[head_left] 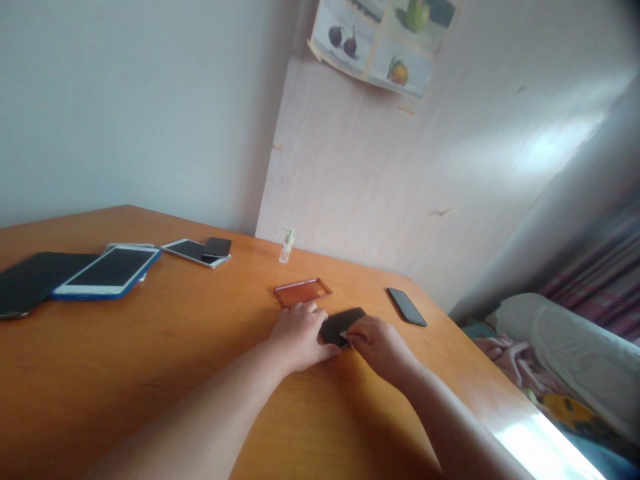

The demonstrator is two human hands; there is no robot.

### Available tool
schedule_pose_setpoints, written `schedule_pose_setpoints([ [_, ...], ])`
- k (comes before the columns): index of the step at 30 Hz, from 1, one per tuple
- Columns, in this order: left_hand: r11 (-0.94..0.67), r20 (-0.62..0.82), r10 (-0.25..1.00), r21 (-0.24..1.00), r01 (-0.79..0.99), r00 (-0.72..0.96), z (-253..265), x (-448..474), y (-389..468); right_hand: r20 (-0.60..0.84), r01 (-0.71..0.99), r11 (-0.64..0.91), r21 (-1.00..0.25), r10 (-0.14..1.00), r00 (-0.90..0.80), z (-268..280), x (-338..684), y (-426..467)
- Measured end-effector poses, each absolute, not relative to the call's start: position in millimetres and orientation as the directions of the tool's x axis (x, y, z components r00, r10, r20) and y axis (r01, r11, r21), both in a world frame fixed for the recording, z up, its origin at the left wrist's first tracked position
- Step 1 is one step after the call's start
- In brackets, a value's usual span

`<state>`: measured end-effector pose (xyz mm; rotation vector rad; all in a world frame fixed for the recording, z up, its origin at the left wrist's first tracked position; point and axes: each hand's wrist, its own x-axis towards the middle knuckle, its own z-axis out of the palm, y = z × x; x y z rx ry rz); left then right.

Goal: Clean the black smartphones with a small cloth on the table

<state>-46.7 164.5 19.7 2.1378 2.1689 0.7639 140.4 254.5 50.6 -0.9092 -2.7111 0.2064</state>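
Observation:
A dark phone [336, 325] lies flat on the orange-brown table [200, 360], between my two hands. My left hand [299, 337] grips it along its left side, thumb at the near edge and fingers at the far side. Over its right part, my right hand [381, 339] is closed in a pinch on a small whitish piece [343, 335], which touches the phone's surface. What that piece is I cannot make out. Just beyond my left hand lies a reddish-brown clear phone case [303, 291], open side up.
Another dark phone [407, 307] lies at the right, near the table's edge. A small clear pump bottle [287, 246] stands at the back. To the left are a blue-cased tablet [113, 268], a dark tablet [40, 280], and a white device [187, 250] bearing a black square object [217, 247].

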Motion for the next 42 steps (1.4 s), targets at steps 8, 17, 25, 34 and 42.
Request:
schedule_pose_setpoints([
  [8, -0.016, 0.309, 0.946, 0.342, 0.940, -0.097, 22, -44, 163, 0.084, 0.503, 0.531, -0.682, 0.741, -0.666, 40, 137, 279],
  [17, -0.016, 0.300, 0.949, 0.357, 0.934, -0.098, 23, -45, 163, 0.291, 0.408, 0.657, -0.634, 0.691, -0.661, 28, 144, 280],
  [25, -0.029, 0.322, 0.942, 0.346, 0.938, -0.090, 21, -45, 163, 0.256, 0.625, 0.713, -0.317, 0.699, -0.668, 37, 146, 269],
  [34, -0.043, 0.331, 0.940, 0.351, 0.936, -0.081, 19, -45, 164, 0.133, 0.568, 0.811, -0.138, 0.583, -0.801, 51, 154, 253],
  [42, -0.036, 0.332, 0.939, 0.349, 0.936, -0.088, 18, -45, 163, 0.050, 0.606, 0.795, 0.005, 0.605, -0.794, 52, 155, 241],
])
